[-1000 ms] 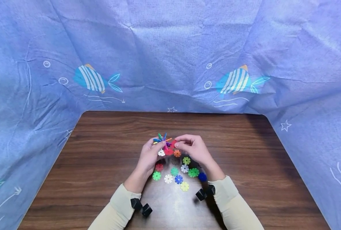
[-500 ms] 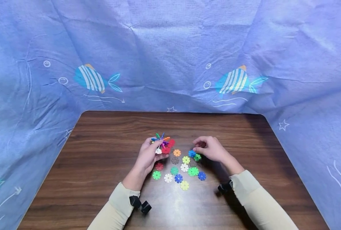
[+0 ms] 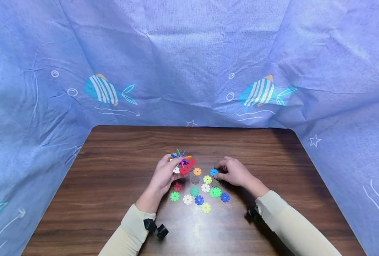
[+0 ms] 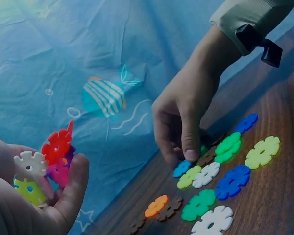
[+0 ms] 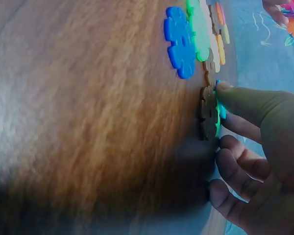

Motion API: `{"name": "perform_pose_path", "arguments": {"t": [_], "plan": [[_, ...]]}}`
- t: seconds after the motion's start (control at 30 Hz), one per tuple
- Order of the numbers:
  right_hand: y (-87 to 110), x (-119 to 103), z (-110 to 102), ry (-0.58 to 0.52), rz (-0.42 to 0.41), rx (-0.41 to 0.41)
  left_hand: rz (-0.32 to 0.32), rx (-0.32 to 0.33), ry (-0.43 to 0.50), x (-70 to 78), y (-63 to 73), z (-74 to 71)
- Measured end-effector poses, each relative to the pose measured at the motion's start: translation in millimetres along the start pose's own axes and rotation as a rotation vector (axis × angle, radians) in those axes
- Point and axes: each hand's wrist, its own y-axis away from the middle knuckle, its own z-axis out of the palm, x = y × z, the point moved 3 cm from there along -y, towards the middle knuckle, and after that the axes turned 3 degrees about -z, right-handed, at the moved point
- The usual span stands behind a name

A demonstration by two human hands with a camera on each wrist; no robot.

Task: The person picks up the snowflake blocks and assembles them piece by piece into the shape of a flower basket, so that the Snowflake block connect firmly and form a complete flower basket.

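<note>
Left hand (image 3: 163,173) is gripping a cluster (image 3: 183,162) of interlocked discs, its thumb lying over magenta and purple pieces while a red disc (image 3: 191,163) is jutting from the side nearer the right hand (image 3: 237,174). Compared with a second ago, that right hand is no longer working at the red disc; it is reaching down to a light blue disc (image 3: 213,172) on the table and, with its fingertips half hidden, seems to be pinching the rim between thumb and finger. A green disc (image 5: 218,125) and a brown disc (image 5: 208,113) are lying close to its thumb. Flat, smooth and plastic-looking, the discs are showing notched, flower-like edges and small centre holes. Others are spreading toward the person, among them a yellow disc (image 3: 206,207) and a dark blue disc (image 3: 225,197). Beneath them the table (image 3: 128,149) is showing dark wood grain and a glossy reflection; beyond, a creased blue curtain (image 3: 189,71) is hanging, printed with striped fish.
</note>
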Motion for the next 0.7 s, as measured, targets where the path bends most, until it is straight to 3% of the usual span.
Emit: {"name": "perform_pose_path", "arguments": {"t": [0.13, 0.33, 0.43, 0.7], "plan": [[-2.7, -1.4, -0.9, -0.017, 0.001, 0.005, 0.002, 0.003, -0.009, 0.1, -0.1, 0.5], [-11.0, -5.4, -1.9, -0.135, 0.025, 0.021, 0.033, 0.005, -0.024, 1.0, -0.7, 1.6], [-16.5, -11.9, -8.0, -0.212, 0.033, 0.067, 0.031, -0.001, -0.012, 0.9, -0.5, 2.3], [-30.4, -47.0, -30.4, -0.588, 0.031, 0.237, 0.0, 0.008, -0.042, -2.9, -2.2, 2.0]]}}
